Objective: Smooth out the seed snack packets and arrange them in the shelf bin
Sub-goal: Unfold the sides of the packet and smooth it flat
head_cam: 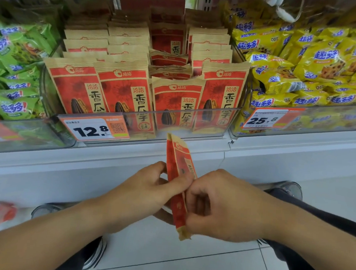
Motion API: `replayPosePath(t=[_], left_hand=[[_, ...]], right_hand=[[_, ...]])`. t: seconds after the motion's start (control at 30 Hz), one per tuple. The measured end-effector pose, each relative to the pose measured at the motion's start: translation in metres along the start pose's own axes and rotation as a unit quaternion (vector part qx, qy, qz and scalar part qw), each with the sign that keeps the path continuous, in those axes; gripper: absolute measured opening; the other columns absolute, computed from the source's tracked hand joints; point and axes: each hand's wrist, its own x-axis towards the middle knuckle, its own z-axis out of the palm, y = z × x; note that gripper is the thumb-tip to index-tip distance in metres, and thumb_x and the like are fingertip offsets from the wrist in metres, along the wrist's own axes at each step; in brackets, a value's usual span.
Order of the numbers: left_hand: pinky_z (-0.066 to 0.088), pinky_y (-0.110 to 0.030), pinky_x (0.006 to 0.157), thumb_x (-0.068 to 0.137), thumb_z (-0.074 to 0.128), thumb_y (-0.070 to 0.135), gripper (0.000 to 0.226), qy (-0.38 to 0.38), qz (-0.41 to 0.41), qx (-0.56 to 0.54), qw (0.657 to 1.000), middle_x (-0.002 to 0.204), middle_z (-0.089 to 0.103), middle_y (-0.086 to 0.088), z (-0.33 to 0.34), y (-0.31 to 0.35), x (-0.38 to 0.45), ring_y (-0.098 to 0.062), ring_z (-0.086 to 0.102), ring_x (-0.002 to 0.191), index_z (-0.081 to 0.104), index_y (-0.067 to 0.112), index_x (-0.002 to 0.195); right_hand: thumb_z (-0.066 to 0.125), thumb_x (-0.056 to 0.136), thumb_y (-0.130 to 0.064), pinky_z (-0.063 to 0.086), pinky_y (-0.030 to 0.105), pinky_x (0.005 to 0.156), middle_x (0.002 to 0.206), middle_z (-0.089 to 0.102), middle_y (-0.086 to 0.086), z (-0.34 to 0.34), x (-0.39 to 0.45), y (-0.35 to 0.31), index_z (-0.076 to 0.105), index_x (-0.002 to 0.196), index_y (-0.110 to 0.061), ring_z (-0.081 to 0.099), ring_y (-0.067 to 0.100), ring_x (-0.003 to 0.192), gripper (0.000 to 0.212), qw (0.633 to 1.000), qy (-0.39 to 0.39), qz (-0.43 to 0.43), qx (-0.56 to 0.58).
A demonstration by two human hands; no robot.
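Both hands hold one seed packet (179, 176) edge-on below the shelf bin (132, 119): the left hand (149, 187) pinches its left face, and the right hand (216, 202) curls its grip around the right edge. The packet's long axis runs nearly upright, top tilted slightly left. The bin's low middle-right column (176, 101) lies straight above and ahead, about equally near either hand.

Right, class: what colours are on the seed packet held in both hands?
Mostly red with tan paper edges, seen in the head view: the packet.

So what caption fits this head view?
Both hands hold one seed packet edge-on below the clear shelf bin.
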Motion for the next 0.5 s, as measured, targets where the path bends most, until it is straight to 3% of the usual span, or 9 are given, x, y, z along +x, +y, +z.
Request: replayPosePath(t=[0.13, 0.3, 0.43, 0.5], left_hand=[[0.062, -0.036, 0.07, 0.102, 0.05, 0.014, 0.019, 0.025, 0.031, 0.006, 0.999, 0.092, 0.075, -0.013, 0.001, -0.005, 0.002, -0.029, 0.074, 0.081, 0.063, 0.016, 0.116], [0.061, -0.034, 0.066, 0.102, 0.049, 0.014, 0.022, 0.032, 0.043, 0.045, 0.998, 0.095, 0.075, -0.008, -0.004, -0.008, 0.006, -0.022, 0.075, 0.081, 0.06, 0.027, 0.114], [0.06, -0.03, 0.063, 0.102, 0.048, 0.013, 0.024, 0.011, 0.053, 0.056, 0.997, 0.092, 0.077, -0.005, -0.007, -0.007, 0.008, -0.021, 0.075, 0.08, 0.059, 0.029, 0.115], [0.058, -0.027, 0.062, 0.102, 0.047, 0.012, 0.025, -0.016, 0.057, 0.072, 0.996, 0.093, 0.077, -0.003, -0.007, -0.007, 0.007, -0.019, 0.075, 0.081, 0.058, 0.028, 0.117]], right_hand=[[0.069, 0.087, -0.034, 0.041, 0.014, 0.056, 0.072, 0.066, -0.009, 0.003, 0.001, 0.003, 0.069, 0.077, -0.017, 0.057, 0.0, 0.07, 0.02, 0.998, 0.002, -0.024, -0.061], [0.064, 0.09, -0.048, 0.048, 0.023, 0.059, 0.068, 0.067, -0.006, -0.017, 0.004, 0.016, 0.066, 0.074, -0.02, 0.061, 0.005, 0.066, 0.033, 0.991, 0.095, 0.046, -0.079], [0.063, 0.088, -0.052, 0.058, 0.037, 0.075, 0.087, 0.071, -0.006, -0.032, 0.003, 0.027, 0.061, 0.097, -0.026, 0.069, 0.009, 0.078, 0.027, 0.983, 0.139, 0.114, 0.042], [0.064, 0.092, -0.038, 0.061, 0.037, 0.075, 0.094, 0.074, -0.002, -0.035, 0.004, 0.028, 0.06, 0.108, -0.022, 0.072, 0.014, 0.08, 0.023, 0.975, 0.139, 0.116, 0.131]])
